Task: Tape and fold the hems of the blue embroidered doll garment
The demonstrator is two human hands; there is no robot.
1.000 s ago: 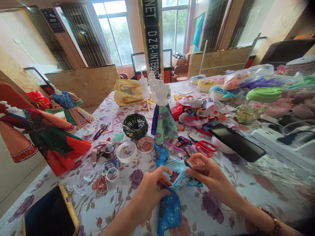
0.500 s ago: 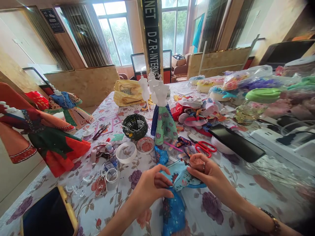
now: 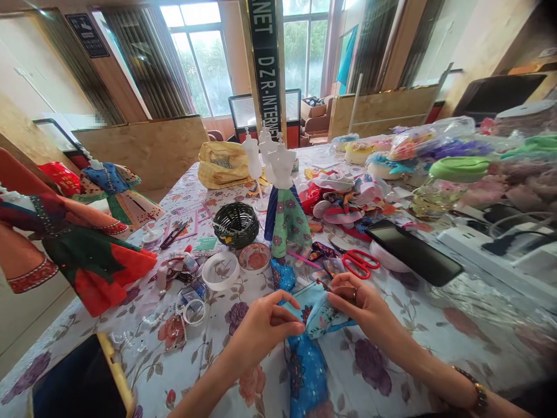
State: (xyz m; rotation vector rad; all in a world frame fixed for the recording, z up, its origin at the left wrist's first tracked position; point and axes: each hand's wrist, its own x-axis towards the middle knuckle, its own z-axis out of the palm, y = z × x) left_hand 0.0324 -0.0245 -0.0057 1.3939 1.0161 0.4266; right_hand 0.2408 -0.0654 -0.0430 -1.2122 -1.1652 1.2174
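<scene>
A piece of light blue patterned cloth (image 3: 319, 316) is stretched between my two hands above the table, one flap of it folded over. My left hand (image 3: 274, 319) pinches its left side between thumb and fingertips. At the upper right edge, my right hand (image 3: 359, 299) grips the cloth with thumb and bent fingers; part of that grip is hidden. A darker blue printed strip (image 3: 308, 377) hangs below towards the near edge, and another blue scrap (image 3: 282, 274) lies just beyond. Red-handled scissors (image 3: 361, 264) rest behind my right hand.
A small mannequin in a green flowered skirt (image 3: 290, 223) stands ahead, near a dark woven basket (image 3: 236, 225) and white rings (image 3: 220, 271). Dressed mannequins (image 3: 87, 249) stand left. A phone (image 3: 80, 380) lies near left, another (image 3: 413, 252) right, by a power strip (image 3: 478, 255).
My left thumb has risen to meet the fingertips at the cloth. My right thumb has shifted slightly along the folded flap. The whole view has swung a little.
</scene>
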